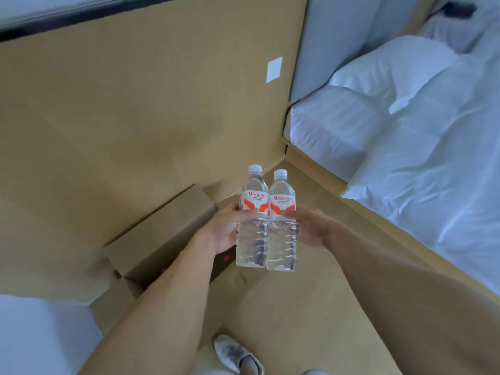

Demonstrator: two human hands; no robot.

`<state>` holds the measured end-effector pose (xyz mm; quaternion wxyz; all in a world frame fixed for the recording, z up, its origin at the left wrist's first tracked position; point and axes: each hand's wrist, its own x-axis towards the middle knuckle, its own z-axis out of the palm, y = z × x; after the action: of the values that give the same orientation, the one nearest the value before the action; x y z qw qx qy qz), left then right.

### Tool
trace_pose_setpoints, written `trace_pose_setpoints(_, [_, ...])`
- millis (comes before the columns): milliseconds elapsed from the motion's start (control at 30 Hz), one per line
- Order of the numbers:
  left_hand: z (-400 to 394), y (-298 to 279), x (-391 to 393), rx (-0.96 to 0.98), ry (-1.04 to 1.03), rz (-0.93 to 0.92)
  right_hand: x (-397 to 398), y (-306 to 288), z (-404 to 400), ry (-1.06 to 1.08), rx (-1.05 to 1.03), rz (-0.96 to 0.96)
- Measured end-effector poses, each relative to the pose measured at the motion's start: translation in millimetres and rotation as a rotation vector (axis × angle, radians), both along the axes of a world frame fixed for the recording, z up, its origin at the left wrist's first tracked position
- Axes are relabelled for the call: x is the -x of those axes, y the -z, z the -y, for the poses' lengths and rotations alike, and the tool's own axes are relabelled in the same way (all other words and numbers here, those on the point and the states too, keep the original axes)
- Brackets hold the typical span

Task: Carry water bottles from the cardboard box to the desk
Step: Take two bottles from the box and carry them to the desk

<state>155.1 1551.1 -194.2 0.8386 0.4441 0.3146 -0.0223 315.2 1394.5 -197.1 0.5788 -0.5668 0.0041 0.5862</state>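
Bottles being lifted upright above the box
Left hand (224,231) and right hand (311,228) are pressing two water bottles (266,223) together, fingers curling round them, over the cardboard box (162,234) at lower left

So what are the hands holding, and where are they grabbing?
Two water bottles, upright and side by side. The left hand grips the left bottle around its middle, just under the label. The right hand holds the right bottle at the same height.

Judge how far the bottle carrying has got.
Done: two bottles are out of the box. In hand: the left hand grips the left bottle; the right hand holds the right bottle, both upright. Left: reaching the desk, which is not in view.
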Motion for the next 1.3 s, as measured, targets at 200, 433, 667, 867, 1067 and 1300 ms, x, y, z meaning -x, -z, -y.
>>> trace_pose_setpoints(200, [109.6,-10.3,-58.6,-0.003,0.168,0.011,-21.9,-10.0,140.8,0.158,-0.005,0.093])
trace_pose_setpoints(433, [260.2,-15.2,-122.3,-0.029,0.476,0.068,-32.1,-23.5,323.5,0.383,0.04,0.181])
trace_pose_setpoints(667, [409.4,-28.5,-177.6,-0.019,0.747,0.054,-19.2,-41.3,477.8,0.649,0.087,0.224])
trace_pose_setpoints(867, [519.7,-38.1,-223.0,-0.047,0.985,0.02,-6.5,-51.3,580.1,0.9,0.114,0.236])
trace_pose_setpoints(1067, [621.5,-39.0,-273.3,0.019,1.211,0.028,-8.2,-54.6,664.2,1.133,0.154,0.234])
trace_pose_setpoints(1300, [732.8,-39.4,-337.8,0.058,1.381,0.074,-34.0,-59.3,748.1,1.383,0.251,0.229])
